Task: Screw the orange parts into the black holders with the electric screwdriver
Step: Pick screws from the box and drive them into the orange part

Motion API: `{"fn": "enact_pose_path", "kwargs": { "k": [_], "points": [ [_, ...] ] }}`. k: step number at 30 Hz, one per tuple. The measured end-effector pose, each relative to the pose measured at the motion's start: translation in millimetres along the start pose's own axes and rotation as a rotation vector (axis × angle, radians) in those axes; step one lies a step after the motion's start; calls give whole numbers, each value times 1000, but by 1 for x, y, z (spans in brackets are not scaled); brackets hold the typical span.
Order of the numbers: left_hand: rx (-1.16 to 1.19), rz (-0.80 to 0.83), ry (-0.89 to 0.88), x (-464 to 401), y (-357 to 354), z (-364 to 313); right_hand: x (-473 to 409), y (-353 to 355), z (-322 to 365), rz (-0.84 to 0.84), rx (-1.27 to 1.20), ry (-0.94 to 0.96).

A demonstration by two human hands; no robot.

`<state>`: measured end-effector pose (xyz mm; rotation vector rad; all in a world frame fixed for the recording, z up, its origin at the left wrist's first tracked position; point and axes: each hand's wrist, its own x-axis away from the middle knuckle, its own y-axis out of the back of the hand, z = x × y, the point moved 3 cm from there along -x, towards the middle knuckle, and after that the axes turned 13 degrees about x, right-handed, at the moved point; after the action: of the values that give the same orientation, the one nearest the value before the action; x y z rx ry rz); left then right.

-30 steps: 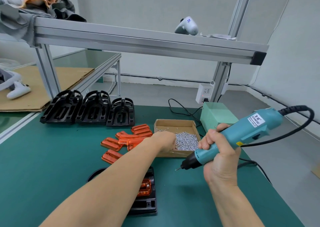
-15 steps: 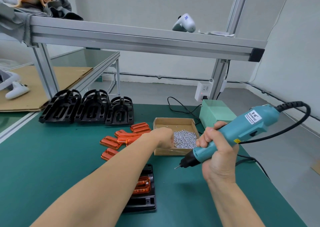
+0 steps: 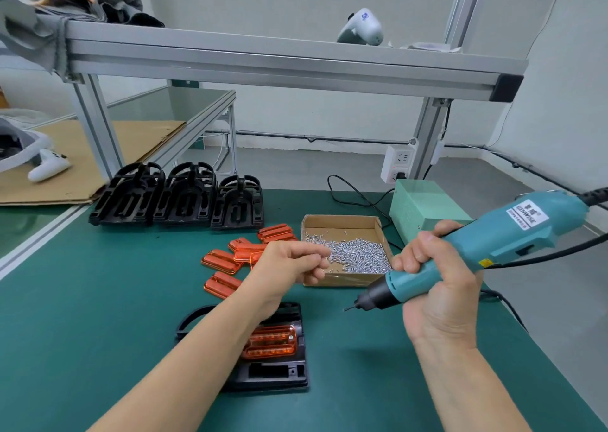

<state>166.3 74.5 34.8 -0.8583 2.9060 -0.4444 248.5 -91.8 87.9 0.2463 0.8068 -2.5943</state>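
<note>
While gripped, screwdriver over bare mat

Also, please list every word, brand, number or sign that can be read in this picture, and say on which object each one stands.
"KEENWISE" or similar, uncertain: white label on the electric screwdriver held by the right hand.
Characters above it and small line below: too blurred.
Yellow sticker on the screwdriver: unreadable.
Blue mark on the white controller: unreadable.
</note>
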Motion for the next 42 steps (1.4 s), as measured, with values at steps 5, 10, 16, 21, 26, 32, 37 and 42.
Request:
{"fn": "enact_pose_path", "kwargs": {
  "k": [5,10,16,21,26,32,37,42],
  "points": [
    [231,-55,35,44,8,-4,7,-12,9,28,-41,3],
    [498,-100,116,74,11,-1,16,-26,19,84,-104,-2],
    [817,-83,200,94,6,6,27,-46,29,148,-165,5],
    [909,-106,240,105,5,8,34,-55,34,182,-160,29],
    [895,-105,232,113,4,7,38,-59,35,203,-167,21],
    [871,-109,200,117,3,4,43,-63,33,228,-164,27],
    [856,-105,183,121,3,2,46,-66,33,247,-164,31],
    [823,-126,147,123,5,1,49,-68,32,274,-155,50]
  ]
}}
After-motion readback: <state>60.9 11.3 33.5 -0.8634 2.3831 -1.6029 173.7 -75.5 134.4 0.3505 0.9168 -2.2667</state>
